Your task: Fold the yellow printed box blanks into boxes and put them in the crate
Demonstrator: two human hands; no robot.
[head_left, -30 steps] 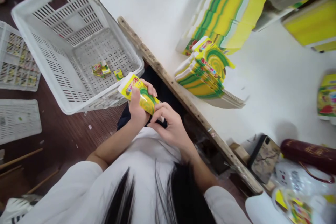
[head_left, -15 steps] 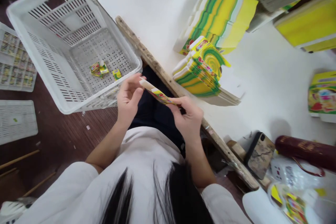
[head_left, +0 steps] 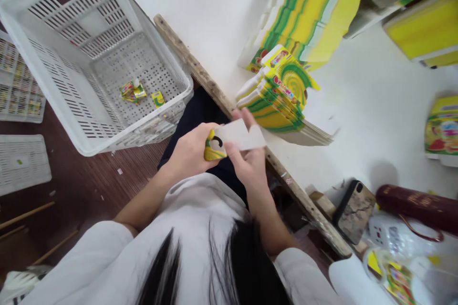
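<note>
Both my hands hold one flat yellow-green printed carton (head_left: 232, 139) over my lap, its white inner side turned up. My left hand (head_left: 191, 152) grips its left end with fingers curled round it. My right hand (head_left: 248, 167) pinches the right part, thumb on top. Just beyond, on the white table (head_left: 375, 105), lies a fanned stack of the same flat cartons (head_left: 279, 100). A white plastic crate (head_left: 89, 52) stands to the left of my knees with a few small folded boxes (head_left: 138, 93) on its bottom.
A larger fan of yellow-green sheets (head_left: 307, 14) and more stacks sit at the table's back. A phone (head_left: 354, 212), a dark red case (head_left: 415, 207) and a plastic bag lie at the right. More white crates (head_left: 21, 124) rest on the dark floor at the left.
The carton was edge-on between my hands; it now lies turned with its white side up, lower and closer to my body. My left hand has closed round its end.
</note>
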